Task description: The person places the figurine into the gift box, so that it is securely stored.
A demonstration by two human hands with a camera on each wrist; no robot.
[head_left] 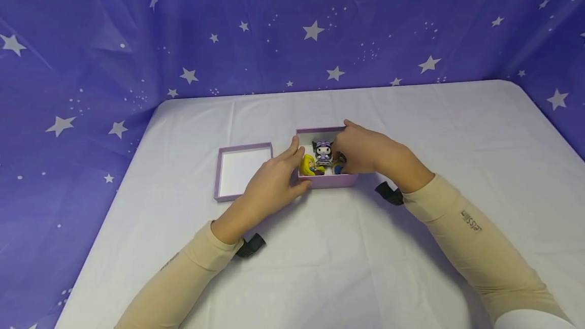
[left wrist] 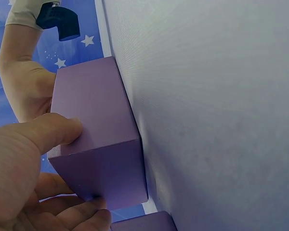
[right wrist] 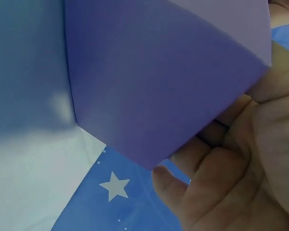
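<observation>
A small purple box (head_left: 332, 182) stands uncovered on the table, its inside white. My left hand (head_left: 274, 176) holds its left end, thumb (left wrist: 62, 131) on the front wall and fingers round the side. In the box lie a figurine with purple headwear and black sides (head_left: 323, 152), a yellow-haired figurine (head_left: 309, 165) at the front left, and a partly hidden blue figurine (head_left: 338, 169) at the right. My right hand (head_left: 363, 149) reaches over the right wall, fingers curled down around the blue figurine. Most of that grip is hidden; the right wrist view shows the box's outer wall (right wrist: 154, 86).
Left of the box lies a shallow purple lid (head_left: 218, 174), white inside facing up, partly behind my left hand. A white cloth (head_left: 320, 268) covers the table. Behind hangs a blue-purple curtain (head_left: 274, 55) with stars. Black wrist pieces (head_left: 252, 245) stick out below both wrists.
</observation>
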